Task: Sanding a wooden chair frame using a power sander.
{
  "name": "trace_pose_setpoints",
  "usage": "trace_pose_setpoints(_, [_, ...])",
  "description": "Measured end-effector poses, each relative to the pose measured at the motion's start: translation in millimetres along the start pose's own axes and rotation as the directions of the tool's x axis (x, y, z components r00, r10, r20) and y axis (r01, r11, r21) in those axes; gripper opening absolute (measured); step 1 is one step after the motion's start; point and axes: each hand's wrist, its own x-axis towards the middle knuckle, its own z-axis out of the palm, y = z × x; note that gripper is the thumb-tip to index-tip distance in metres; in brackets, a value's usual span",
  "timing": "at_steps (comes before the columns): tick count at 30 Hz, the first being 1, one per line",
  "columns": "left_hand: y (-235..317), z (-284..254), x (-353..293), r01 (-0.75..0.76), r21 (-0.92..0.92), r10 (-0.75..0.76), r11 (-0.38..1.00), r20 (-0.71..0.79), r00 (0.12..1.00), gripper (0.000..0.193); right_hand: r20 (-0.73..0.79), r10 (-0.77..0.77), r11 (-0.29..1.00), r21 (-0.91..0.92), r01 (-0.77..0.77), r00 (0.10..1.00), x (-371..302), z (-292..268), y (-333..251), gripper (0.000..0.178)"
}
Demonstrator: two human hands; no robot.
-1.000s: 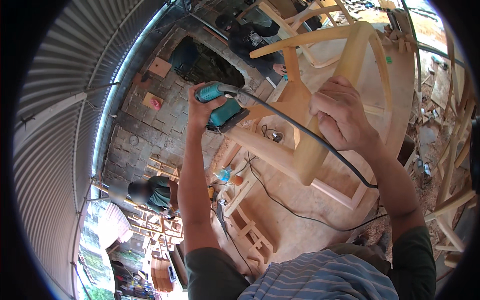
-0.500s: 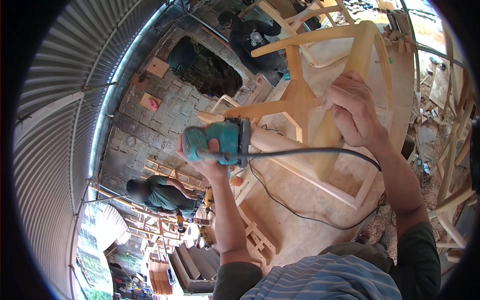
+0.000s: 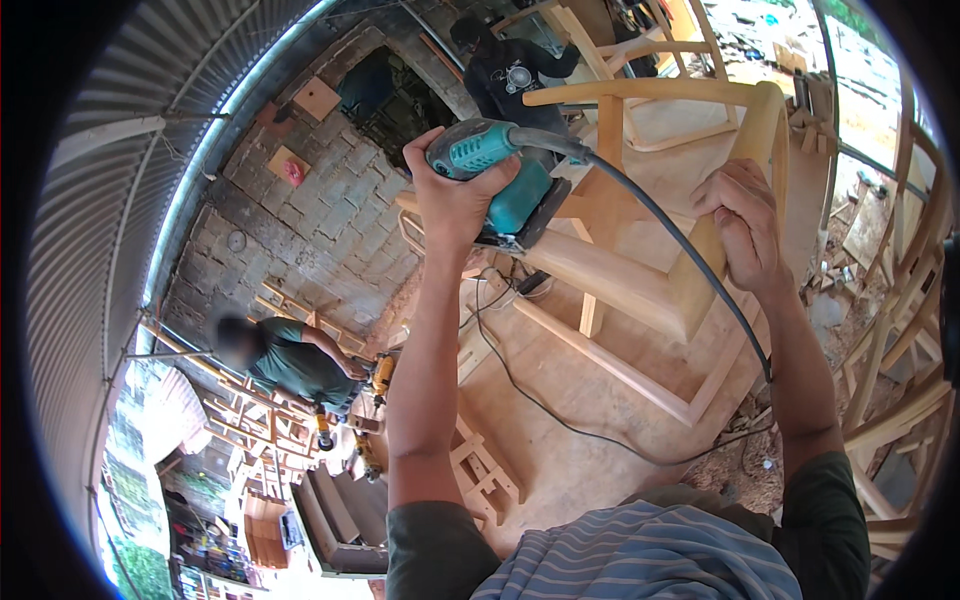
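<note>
My left hand (image 3: 450,205) is wrapped round a teal electric sander (image 3: 520,200), whose dark flat pad is tilted against the upper side of a wooden chair frame (image 3: 610,280). A thick dark cord (image 3: 672,215) runs from the sander across the frame to my right forearm. On the right, my right hand (image 3: 742,225) is closed, its fingers curled at the frame's thick pale rail. The frame has a curved top piece and a broad splat, and stands tilted on a work table (image 3: 560,400). The sander hides part of the rail under its pad.
Beyond the frame stands a person in black (image 3: 510,75) beside another chair frame (image 3: 680,50). At left, a person in dark green (image 3: 300,355) is near yellow power drills (image 3: 380,380). A thin cable (image 3: 560,425) loops over the table. Curved wooden parts (image 3: 900,410) are stacked at right.
The sander in my left hand has moved up and away and turned, its cord swinging higher. My right hand is slightly lower and further right, still at the frame. The view has shifted.
</note>
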Motion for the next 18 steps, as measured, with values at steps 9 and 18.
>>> trace_pose_setpoints(9, [5.1,-21.0,-76.4,-0.143,-0.15,0.113,0.978,-0.192,0.975,0.097,-0.012,0.017,1.0,0.011,-0.017,1.0,-1.7,0.3,4.1,0.009])
trace_pose_setpoints(18, [36.8,49.2,-7.1,-0.04,-0.02,0.044,0.999,0.218,0.975,0.091,-0.035,-0.034,0.999,-0.02,0.033,0.999,-0.1,3.8,4.9,0.007])
